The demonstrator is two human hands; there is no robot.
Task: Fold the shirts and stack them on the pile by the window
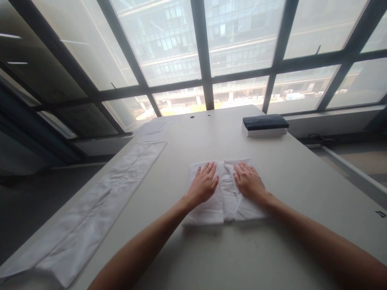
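Left hand (pixel 204 184) and right hand (pixel 248 181) lie flat on the folded white cloth (pixel 229 203), one on each side of its crinkly middle. Smooth white table (pixel 199 141) stretches past it on every side. A long, wrinkly sheet (pixel 99 197) lies along the left edge, and a neat stack (pixel 265 124), dark above white, sits by the far right edge.
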